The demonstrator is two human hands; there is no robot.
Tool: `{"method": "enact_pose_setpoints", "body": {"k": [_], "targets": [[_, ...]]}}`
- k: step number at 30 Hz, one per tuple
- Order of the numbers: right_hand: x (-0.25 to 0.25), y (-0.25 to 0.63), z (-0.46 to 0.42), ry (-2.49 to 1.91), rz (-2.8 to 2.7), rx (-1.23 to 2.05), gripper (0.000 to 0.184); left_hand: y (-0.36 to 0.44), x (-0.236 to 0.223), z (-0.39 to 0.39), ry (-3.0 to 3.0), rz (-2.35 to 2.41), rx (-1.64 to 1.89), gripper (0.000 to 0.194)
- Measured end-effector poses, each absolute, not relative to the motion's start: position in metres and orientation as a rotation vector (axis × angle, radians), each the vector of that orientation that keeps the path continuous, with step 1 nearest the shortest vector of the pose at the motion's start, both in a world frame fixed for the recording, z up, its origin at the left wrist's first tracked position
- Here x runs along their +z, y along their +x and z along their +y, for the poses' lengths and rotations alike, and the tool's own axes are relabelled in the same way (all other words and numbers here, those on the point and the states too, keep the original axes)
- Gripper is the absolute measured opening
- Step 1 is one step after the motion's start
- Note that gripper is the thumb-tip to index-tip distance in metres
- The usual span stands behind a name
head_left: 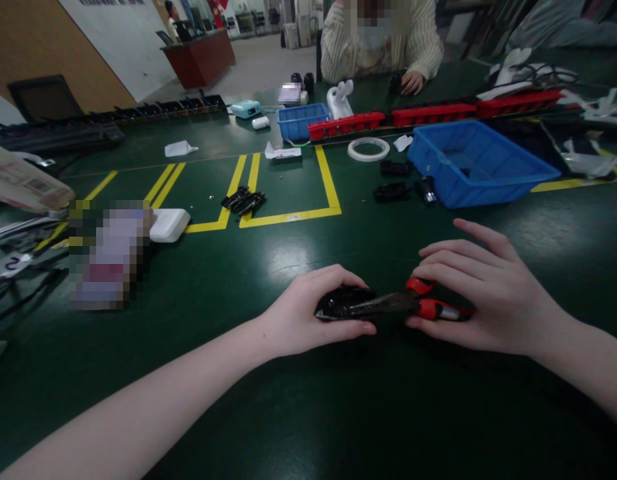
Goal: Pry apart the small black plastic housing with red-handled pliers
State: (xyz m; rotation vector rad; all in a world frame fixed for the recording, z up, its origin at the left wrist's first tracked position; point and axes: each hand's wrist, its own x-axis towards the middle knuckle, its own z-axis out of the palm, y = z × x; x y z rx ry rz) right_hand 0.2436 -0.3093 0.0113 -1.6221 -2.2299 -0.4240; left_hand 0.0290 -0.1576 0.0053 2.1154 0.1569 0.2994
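Note:
Wrapped around a glossy black plastic part point(333, 303), my left hand point(308, 310) keeps it just above the green table. My right hand point(488, 287) grips red-handled pliers point(428, 308), thumb below the handles and fingers over them. The dark jaws of the pliers point left and reach the black part. Whether they bite on it or only rest against it, I cannot tell. Several small black pieces point(243, 200) lie in a pile beyond my left hand. More black parts point(393, 191) lie beside a blue bin point(481, 167) beyond my right hand.
A roll of tape point(368, 149), a smaller blue bin point(303, 121) and red trays point(433, 117) stand farther back. To the left are a white case point(169, 225), a blurred phone-like object point(113, 257) and cables. Across the table sits a person in a striped sleeve point(425, 43).

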Motion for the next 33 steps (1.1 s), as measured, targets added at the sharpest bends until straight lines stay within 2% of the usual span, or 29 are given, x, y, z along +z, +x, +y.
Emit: {"method": "enact_pose_setpoints", "body": {"k": [12,23,28,33], "targets": [[0.0146,0.2424,-0.313,-1.624,-2.253,-0.294,0.025,0.0286,0.006,-0.1574,2.125,0.122,0.283,0.035],[0.0142,0.2424,-0.3134,-1.63,-2.255,-0.322,0.028,0.0281,0.0054,-0.1574,2.109,0.137,0.298,0.037],[0.0177,0.2428,-0.3153,-1.68,-2.21,-0.165,0.023,0.0277,0.0051,-0.1576,2.089,0.129,0.303,0.04],[0.0149,0.2442,-0.3146,-1.644,-2.227,-0.16,0.026,0.028,0.0053,-0.1574,2.144,0.159,0.314,0.038]]}}
